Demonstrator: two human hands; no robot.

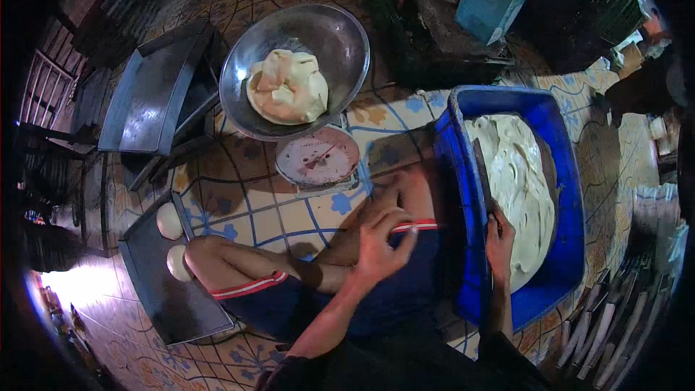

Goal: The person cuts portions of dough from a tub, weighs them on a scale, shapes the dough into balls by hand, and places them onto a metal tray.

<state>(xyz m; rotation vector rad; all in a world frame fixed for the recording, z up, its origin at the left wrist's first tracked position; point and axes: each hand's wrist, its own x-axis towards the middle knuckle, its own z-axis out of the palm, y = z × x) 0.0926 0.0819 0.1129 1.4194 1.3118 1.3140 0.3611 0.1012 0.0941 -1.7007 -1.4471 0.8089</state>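
Observation:
My left hand (385, 247) hovers over my crossed legs, fingers loosely bent and thumb apart, with nothing in it. On the right, my right hand (499, 245) is inside the blue tub (572, 174), near its left wall. Its fingers are closed round the lower end of a long dark blade-like strip (481, 174), which lies along the dough's left edge. Pale, soft dough (517, 188) fills much of the tub. Ahead of me, a lump of dough (289, 90) rests in a round metal bowl (344, 36) on a dial scale (318, 158).
A dark metal tray (195, 311) at left holds two round dough balls, one a dough ball (170, 221). Further back stand another tray (148, 101), a dark crate (405, 51) and a blue-white box (492, 1). Metal strips (604, 322) lie lower right.

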